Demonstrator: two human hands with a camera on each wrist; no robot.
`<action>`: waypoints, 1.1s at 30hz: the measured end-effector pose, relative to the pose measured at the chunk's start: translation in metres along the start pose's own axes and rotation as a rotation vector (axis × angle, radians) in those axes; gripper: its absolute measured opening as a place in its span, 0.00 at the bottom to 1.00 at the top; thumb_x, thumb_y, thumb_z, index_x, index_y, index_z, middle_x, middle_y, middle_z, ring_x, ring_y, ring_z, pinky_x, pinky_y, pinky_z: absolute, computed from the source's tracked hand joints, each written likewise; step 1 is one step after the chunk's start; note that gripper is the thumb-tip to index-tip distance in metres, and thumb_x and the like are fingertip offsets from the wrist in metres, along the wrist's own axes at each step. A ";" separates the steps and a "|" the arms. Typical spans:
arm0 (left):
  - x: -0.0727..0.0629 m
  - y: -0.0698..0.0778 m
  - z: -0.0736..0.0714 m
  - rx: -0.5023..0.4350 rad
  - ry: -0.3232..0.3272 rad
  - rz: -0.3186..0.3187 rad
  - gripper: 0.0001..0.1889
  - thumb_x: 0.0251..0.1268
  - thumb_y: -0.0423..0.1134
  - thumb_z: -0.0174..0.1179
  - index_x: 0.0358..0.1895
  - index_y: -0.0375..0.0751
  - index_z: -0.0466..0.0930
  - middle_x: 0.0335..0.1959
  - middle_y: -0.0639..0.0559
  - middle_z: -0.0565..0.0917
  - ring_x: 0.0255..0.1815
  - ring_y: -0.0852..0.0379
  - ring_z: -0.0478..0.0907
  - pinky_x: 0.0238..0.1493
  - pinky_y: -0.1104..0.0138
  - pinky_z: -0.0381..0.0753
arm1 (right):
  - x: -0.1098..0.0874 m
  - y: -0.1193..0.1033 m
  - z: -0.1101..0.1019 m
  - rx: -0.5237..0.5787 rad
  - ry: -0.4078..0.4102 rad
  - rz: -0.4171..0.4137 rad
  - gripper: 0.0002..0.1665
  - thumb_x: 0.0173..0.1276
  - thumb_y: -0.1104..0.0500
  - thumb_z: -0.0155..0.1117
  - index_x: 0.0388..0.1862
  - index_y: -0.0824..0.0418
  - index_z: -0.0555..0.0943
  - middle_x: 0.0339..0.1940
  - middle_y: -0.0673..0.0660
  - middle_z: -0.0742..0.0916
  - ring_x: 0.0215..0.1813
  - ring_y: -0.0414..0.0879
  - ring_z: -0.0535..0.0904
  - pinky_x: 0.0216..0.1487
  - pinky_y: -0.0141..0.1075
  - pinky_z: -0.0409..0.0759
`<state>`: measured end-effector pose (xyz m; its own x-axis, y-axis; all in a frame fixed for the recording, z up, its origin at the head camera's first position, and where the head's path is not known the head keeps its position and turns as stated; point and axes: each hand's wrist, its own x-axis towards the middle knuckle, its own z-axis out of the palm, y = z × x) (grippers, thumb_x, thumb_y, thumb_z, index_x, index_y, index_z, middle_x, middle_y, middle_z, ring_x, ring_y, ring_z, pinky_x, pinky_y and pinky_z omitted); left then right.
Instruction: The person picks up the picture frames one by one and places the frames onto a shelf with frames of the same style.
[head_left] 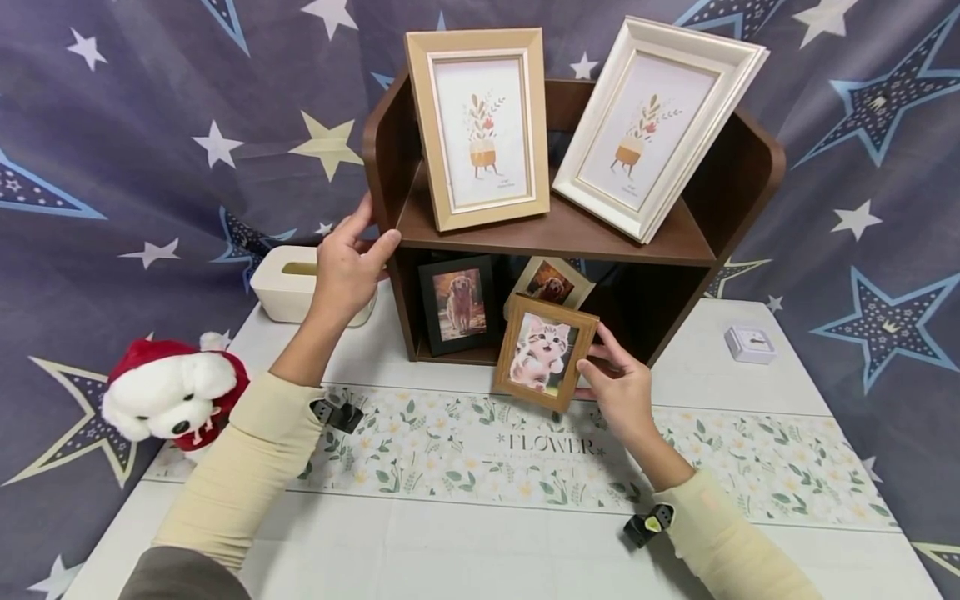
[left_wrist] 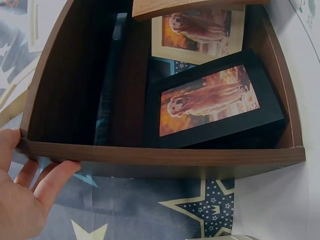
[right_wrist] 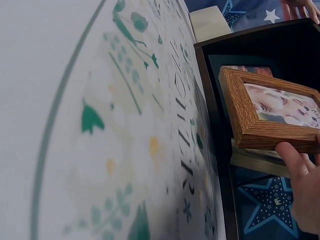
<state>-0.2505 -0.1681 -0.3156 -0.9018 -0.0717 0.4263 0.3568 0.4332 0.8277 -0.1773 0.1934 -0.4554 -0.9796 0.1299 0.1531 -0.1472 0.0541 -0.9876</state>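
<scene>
My right hand [head_left: 621,385] holds a brown wooden picture frame [head_left: 542,354] with a kitten photo by its right side. The frame is tilted, in front of the lower compartment of a dark brown two-tier shelf [head_left: 558,232]. My left hand [head_left: 347,271] grips the shelf's left side panel, thumb at the front edge and fingers along the outer face. Inside the lower compartment, a black frame [head_left: 459,306] with a dog photo leans at the left. Beside it a cream frame [head_left: 576,293] with another dog photo is partly hidden behind the wooden one.
On the upper tier stand a tan frame [head_left: 534,125] and a tilted white frame [head_left: 723,108]. A cream tissue box [head_left: 283,296] and a white plush dog [head_left: 168,392] are at the left. A small white box [head_left: 750,344] sits right, on the table [head_left: 450,542] with its floral runner.
</scene>
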 end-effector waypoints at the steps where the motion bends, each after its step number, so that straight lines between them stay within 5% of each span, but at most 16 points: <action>1: 0.000 0.000 0.000 0.001 0.000 -0.001 0.32 0.72 0.44 0.64 0.77 0.65 0.65 0.66 0.48 0.79 0.40 0.68 0.80 0.29 0.76 0.88 | 0.000 0.000 -0.002 -0.005 0.005 0.005 0.40 0.69 0.70 0.67 0.77 0.48 0.70 0.46 0.47 0.85 0.42 0.36 0.88 0.32 0.42 0.91; 14: 0.001 0.000 0.000 0.008 -0.002 -0.003 0.32 0.73 0.44 0.63 0.77 0.66 0.64 0.67 0.47 0.79 0.44 0.58 0.83 0.29 0.79 0.86 | -0.004 0.000 -0.019 0.015 0.066 0.009 0.40 0.68 0.71 0.67 0.76 0.50 0.71 0.44 0.44 0.86 0.41 0.34 0.88 0.30 0.40 0.91; 20: 0.001 -0.002 0.000 0.012 0.001 -0.010 0.32 0.73 0.44 0.63 0.77 0.65 0.65 0.66 0.47 0.79 0.40 0.67 0.81 0.30 0.75 0.88 | -0.005 0.001 -0.025 0.032 0.080 -0.008 0.39 0.68 0.70 0.68 0.76 0.50 0.72 0.44 0.45 0.87 0.41 0.35 0.88 0.30 0.40 0.91; 33: 0.002 -0.002 0.000 0.022 -0.002 -0.008 0.32 0.73 0.45 0.63 0.77 0.65 0.64 0.67 0.47 0.79 0.43 0.59 0.83 0.29 0.78 0.86 | -0.007 -0.004 -0.040 0.097 0.152 -0.017 0.40 0.67 0.75 0.66 0.75 0.52 0.73 0.42 0.49 0.85 0.36 0.36 0.88 0.28 0.41 0.90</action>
<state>-0.2528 -0.1690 -0.3170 -0.9052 -0.0733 0.4186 0.3440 0.4519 0.8231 -0.1647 0.2319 -0.4506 -0.9459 0.2789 0.1658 -0.1833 -0.0374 -0.9824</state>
